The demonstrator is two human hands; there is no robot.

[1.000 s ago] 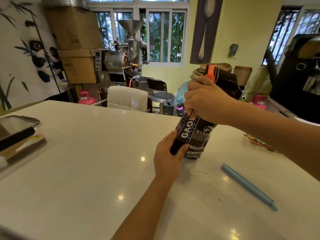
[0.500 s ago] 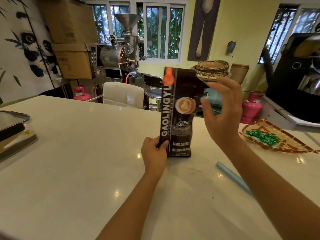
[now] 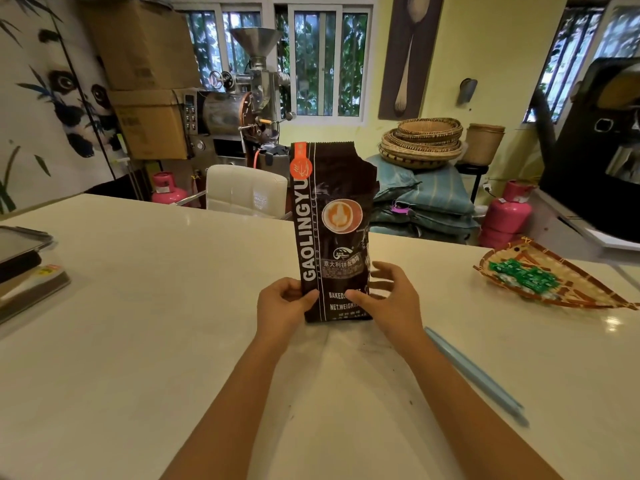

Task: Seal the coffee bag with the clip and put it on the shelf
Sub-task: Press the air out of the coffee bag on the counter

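Nearest, the blue clip [image 3: 474, 374] lies flat on the table [image 3: 138, 323], at about four o'clock from the right hand [image 3: 389, 301], its long axis running ten to four; that hand is plainly the nearer one for it. Further on, the left hand [image 3: 285, 303] pinches the lower edge of the coffee bag [image 3: 332, 230], while the right rests spread against the other side. Upright at twelve o'clock, the bag is unsealed.
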